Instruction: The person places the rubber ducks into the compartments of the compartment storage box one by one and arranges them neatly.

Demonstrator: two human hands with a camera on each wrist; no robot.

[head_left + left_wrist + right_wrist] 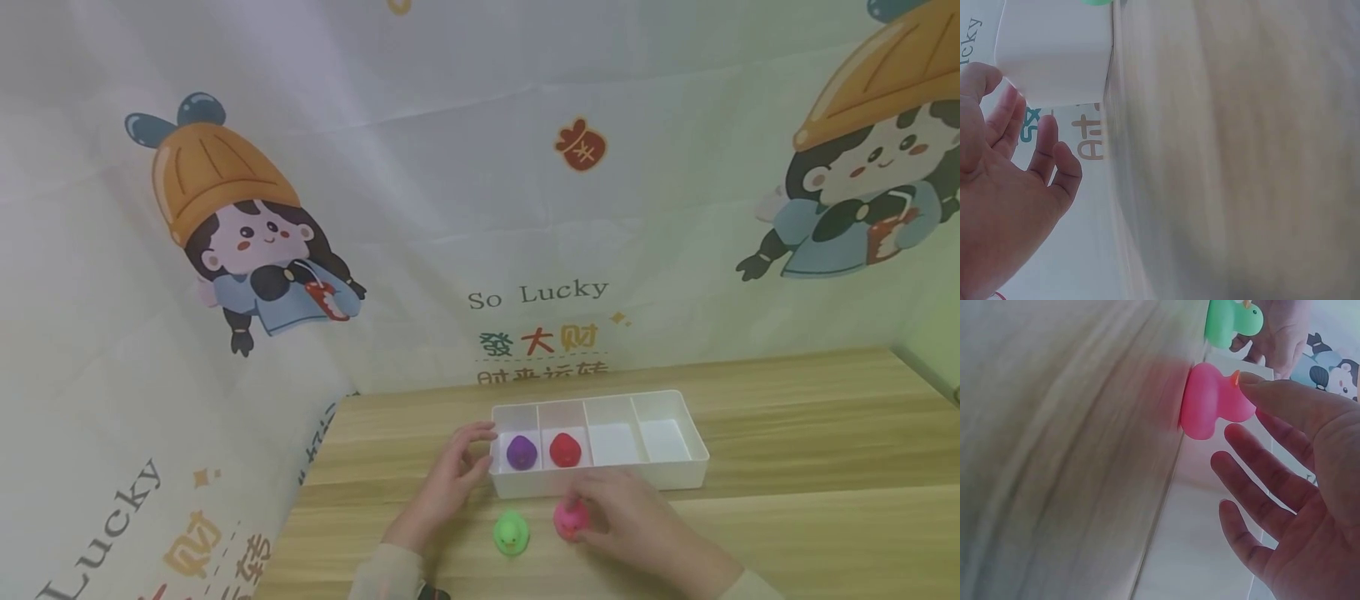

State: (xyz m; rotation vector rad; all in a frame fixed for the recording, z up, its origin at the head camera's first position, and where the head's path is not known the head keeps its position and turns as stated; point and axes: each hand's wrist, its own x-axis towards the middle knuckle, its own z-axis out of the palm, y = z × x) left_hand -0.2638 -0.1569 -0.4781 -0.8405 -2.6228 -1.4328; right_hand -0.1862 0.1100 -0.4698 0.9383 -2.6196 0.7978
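My right hand (pixel 626 521) is at a pink toy duck (pixel 1202 403) that stands on the table in front of the white divided box (pixel 600 479). Thumb and forefinger pinch the duck's head, while the other fingers are spread apart. At the box's left end, my left hand (pixel 453 471) touches the wall and rim with its thumb and foremost fingers, the rest loose in the air. A green toy duck (pixel 512 533) stands left of the pink one. Inside the box, a purple toy (pixel 521 452) occupies the leftmost compartment and a red toy (pixel 566 450) the second.
The wood-grain table (pixel 817 467) extends to both sides of the box. Behind it and to the left hangs a white printed cloth (pixel 450 167). A small dark object (pixel 433 592) shows beside the left sleeve at the lower edge.
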